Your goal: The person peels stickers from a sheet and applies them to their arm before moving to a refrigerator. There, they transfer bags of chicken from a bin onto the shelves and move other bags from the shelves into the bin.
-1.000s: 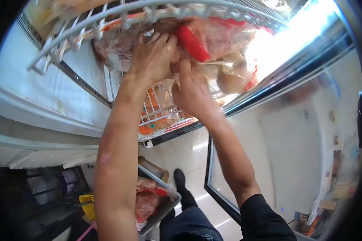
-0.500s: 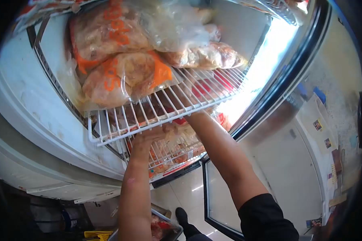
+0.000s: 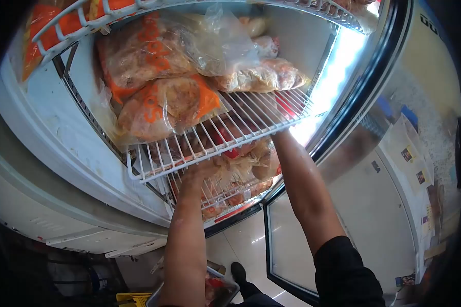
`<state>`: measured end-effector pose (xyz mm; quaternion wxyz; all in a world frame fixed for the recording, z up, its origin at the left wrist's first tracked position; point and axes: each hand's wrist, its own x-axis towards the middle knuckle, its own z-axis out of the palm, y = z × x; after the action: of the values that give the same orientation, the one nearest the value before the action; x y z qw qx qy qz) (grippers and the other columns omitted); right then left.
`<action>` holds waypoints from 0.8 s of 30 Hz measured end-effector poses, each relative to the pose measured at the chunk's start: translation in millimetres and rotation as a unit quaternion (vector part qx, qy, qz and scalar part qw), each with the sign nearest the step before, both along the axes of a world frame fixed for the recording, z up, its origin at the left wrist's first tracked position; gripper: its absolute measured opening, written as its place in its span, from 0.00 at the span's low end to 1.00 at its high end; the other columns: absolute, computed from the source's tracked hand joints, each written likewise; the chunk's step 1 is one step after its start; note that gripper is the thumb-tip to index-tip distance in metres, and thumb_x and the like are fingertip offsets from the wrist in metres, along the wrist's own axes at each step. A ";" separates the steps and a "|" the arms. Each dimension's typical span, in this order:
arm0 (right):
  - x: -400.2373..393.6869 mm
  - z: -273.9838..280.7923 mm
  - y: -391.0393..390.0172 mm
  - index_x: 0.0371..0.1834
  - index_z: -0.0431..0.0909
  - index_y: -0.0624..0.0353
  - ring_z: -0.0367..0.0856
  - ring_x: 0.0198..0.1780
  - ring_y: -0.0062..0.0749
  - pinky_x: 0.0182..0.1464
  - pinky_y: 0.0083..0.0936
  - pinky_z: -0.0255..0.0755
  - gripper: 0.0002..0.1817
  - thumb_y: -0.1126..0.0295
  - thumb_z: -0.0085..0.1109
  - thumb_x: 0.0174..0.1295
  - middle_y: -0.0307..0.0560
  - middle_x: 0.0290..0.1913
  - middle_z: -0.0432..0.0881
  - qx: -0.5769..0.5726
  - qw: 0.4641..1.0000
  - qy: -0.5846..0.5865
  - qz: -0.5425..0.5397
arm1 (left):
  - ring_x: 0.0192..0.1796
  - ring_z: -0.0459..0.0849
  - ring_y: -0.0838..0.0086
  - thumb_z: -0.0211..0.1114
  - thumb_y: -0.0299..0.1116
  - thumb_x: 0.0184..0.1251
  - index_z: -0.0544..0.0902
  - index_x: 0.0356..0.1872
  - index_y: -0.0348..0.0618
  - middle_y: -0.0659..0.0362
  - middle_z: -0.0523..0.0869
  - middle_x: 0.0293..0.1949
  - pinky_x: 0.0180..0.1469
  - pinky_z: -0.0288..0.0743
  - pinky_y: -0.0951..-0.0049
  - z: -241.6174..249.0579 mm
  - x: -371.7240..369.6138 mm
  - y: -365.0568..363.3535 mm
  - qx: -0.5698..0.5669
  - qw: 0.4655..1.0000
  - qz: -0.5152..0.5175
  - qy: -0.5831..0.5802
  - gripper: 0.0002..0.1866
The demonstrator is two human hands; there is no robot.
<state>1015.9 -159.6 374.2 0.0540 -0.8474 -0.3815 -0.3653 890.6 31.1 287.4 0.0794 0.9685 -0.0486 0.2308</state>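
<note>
Tray [image 3: 235, 290] sat at 6 o'clock. Your left hand [image 3: 206, 168] and right hand [image 3: 273, 115] were under the rack [image 3: 251, 137], apart; grips hidden, can't tell. Lower bags [image 3: 246, 166] lay at left hand's 3 o'clock, upper bags [image 3: 164, 102] on rack at 10.

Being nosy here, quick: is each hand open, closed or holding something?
Left hand: near a plastic bag under the wire shelf; grip cannot be told.
Right hand: mostly hidden by the wire shelf; grip cannot be told.
</note>
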 end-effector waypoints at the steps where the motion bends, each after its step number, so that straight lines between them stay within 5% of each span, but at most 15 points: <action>1: -3.7 -1.3 5.1 0.33 0.79 0.57 0.79 0.29 0.48 0.30 0.39 0.73 0.11 0.65 0.58 0.48 0.54 0.38 0.79 0.012 1.000 -0.019 0.010 | 0.50 0.79 0.53 0.62 0.43 0.47 0.80 0.47 0.45 0.47 0.81 0.47 0.53 0.72 0.52 -2.3 0.7 -1.5 0.002 1.000 0.000 0.003 0.24; 6: -65.9 -27.0 50.6 0.34 0.78 0.57 0.79 0.28 0.49 0.28 0.41 0.73 0.11 0.65 0.58 0.48 0.54 0.38 0.79 0.131 0.983 -0.107 0.076 | 0.60 0.71 0.55 0.64 0.48 0.50 0.77 0.53 0.47 0.48 0.76 0.55 0.64 0.61 0.53 5.9 2.7 -5.2 -0.004 0.992 0.016 0.128 0.28; 10: -104.9 -46.5 81.3 0.37 0.77 0.59 0.81 0.28 0.50 0.28 0.41 0.74 0.14 0.62 0.60 0.51 0.56 0.42 0.80 0.285 0.958 0.019 0.023 | 0.68 0.63 0.56 0.64 0.52 0.52 0.71 0.61 0.49 0.49 0.69 0.63 0.70 0.53 0.54 7.6 -3.8 -4.0 -0.025 0.986 0.011 0.163 0.34; 12: -121.8 -33.8 74.4 0.40 0.76 0.60 0.82 0.29 0.49 0.29 0.40 0.75 0.18 0.58 0.62 0.52 0.57 0.43 0.81 0.316 0.945 0.066 -0.042 | 0.66 0.65 0.56 0.61 0.54 0.54 0.71 0.59 0.48 0.49 0.70 0.63 0.69 0.56 0.56 13.5 -5.8 -4.3 -0.049 0.989 -0.002 0.137 0.33; 15: -171.0 -22.7 65.2 0.43 0.76 0.62 0.84 0.33 0.39 0.37 0.33 0.77 0.20 0.65 0.69 0.50 0.52 0.39 0.83 0.399 0.850 0.333 -0.082 | 0.55 0.73 0.54 0.59 0.51 0.56 0.75 0.51 0.46 0.49 0.76 0.53 0.57 0.67 0.54 -12.6 5.4 6.6 -0.182 0.979 -0.084 -0.030 0.25; 18: -208.8 -21.5 36.1 0.40 0.75 0.65 0.84 0.36 0.29 0.38 0.25 0.78 0.24 0.66 0.77 0.42 0.50 0.37 0.84 0.512 0.807 0.294 -0.010 | 0.48 0.77 0.54 0.58 0.47 0.59 0.78 0.44 0.46 0.50 0.80 0.44 0.48 0.72 0.53 -11.3 4.3 5.0 -0.102 0.987 -0.064 -0.106 0.18; 19: -216.7 -22.3 25.1 0.32 0.74 0.63 0.83 0.30 0.28 0.32 0.24 0.75 0.24 0.63 0.78 0.39 0.47 0.29 0.82 0.566 0.781 0.262 0.018 | 0.47 0.78 0.54 0.57 0.46 0.59 0.78 0.44 0.46 0.51 0.80 0.44 0.48 0.72 0.53 -10.2 3.3 5.3 -0.094 0.990 -0.056 -0.093 0.18; 21: -240.4 -15.5 -7.3 0.23 0.70 0.61 0.80 0.26 0.23 0.28 0.21 0.72 0.25 0.61 0.81 0.36 0.43 0.23 0.80 0.555 0.804 0.213 0.033 | 0.47 0.78 0.54 0.57 0.46 0.60 0.79 0.44 0.47 0.51 0.80 0.44 0.48 0.72 0.53 -1.1 -4.7 5.3 -0.071 0.996 -0.035 -0.044 0.17; 22: -260.9 -4.7 -27.1 0.23 0.68 0.60 0.80 0.28 0.20 0.29 0.19 0.73 0.26 0.63 0.81 0.36 0.42 0.25 0.80 0.484 0.852 0.201 0.017 | 0.47 0.78 0.54 0.57 0.46 0.60 0.79 0.44 0.47 0.51 0.80 0.44 0.48 0.72 0.52 3.1 -8.1 2.3 -0.063 0.997 -0.027 -0.024 0.17; 24: -291.6 16.7 -49.1 0.26 0.67 0.59 0.80 0.30 0.20 0.31 0.18 0.74 0.28 0.63 0.82 0.34 0.40 0.29 0.80 0.550 0.792 0.256 0.063 | 0.47 0.78 0.54 0.56 0.45 0.61 0.79 0.44 0.47 0.51 0.81 0.43 0.48 0.72 0.52 9.3 -24.2 -1.0 -0.046 0.999 -0.013 0.013 0.16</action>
<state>724.3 -208.7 390.9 0.6296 -0.7114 -0.1404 -0.2788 866.4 30.2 296.7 0.1273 0.9660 -0.0494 0.2193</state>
